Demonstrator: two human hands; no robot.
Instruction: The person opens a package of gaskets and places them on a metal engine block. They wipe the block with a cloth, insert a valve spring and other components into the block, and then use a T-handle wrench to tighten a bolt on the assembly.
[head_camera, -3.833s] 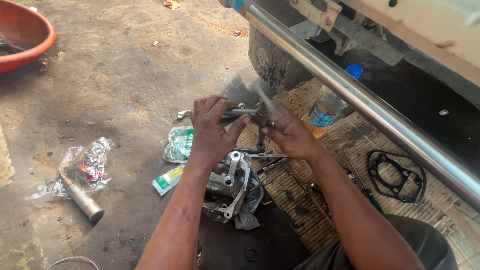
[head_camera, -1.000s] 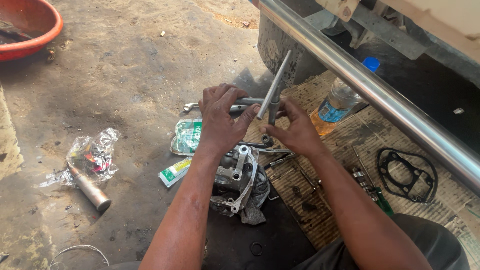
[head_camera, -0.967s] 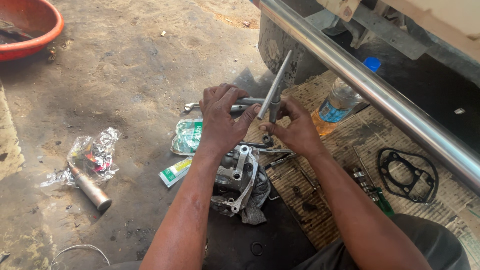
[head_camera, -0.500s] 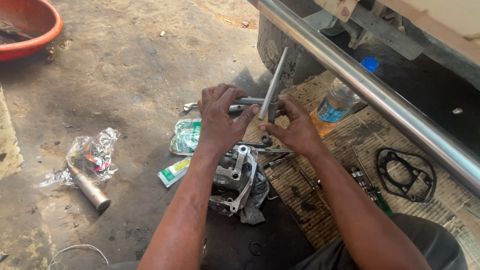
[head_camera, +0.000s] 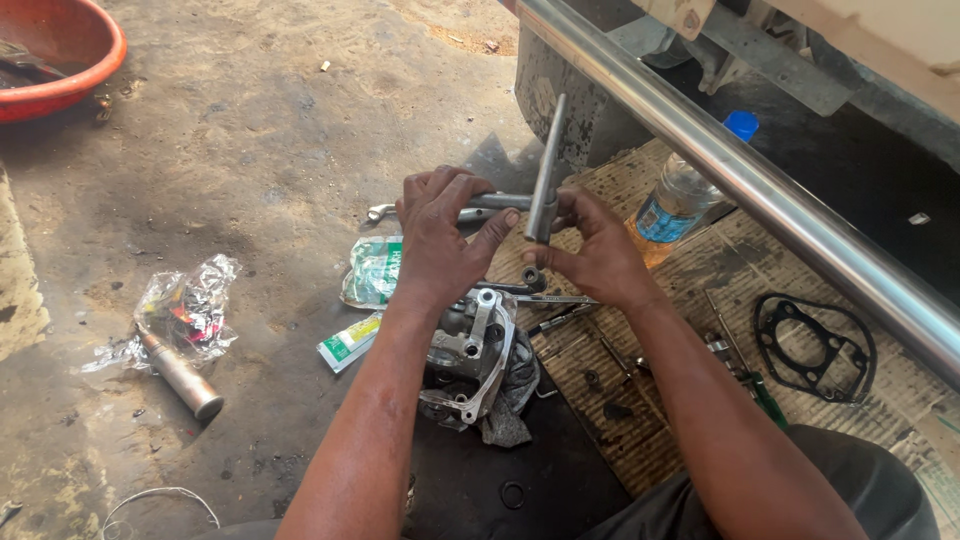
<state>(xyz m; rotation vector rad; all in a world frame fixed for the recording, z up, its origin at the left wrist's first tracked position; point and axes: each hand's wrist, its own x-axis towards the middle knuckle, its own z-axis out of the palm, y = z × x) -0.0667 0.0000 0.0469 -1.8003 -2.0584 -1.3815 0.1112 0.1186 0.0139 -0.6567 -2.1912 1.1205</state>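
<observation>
My left hand and my right hand both grip a grey metal T-shaped wrench. Its long shaft rises tilted up and away between the two hands, and a cross arm sticks out to the left past my left fingers. The wrench's socket end points down near my right thumb. Directly below the hands a silver engine part rests on a dark rag on the ground.
A shiny steel bar crosses the upper right. A plastic bottle with a blue cap, a black gasket and loose tools lie on cardboard. A metal pin, crumpled plastic, small packets and a red basin are at left.
Both hands stay on the wrench above the engine part. The shaft has shifted slightly between the hands; the hold is the same.
</observation>
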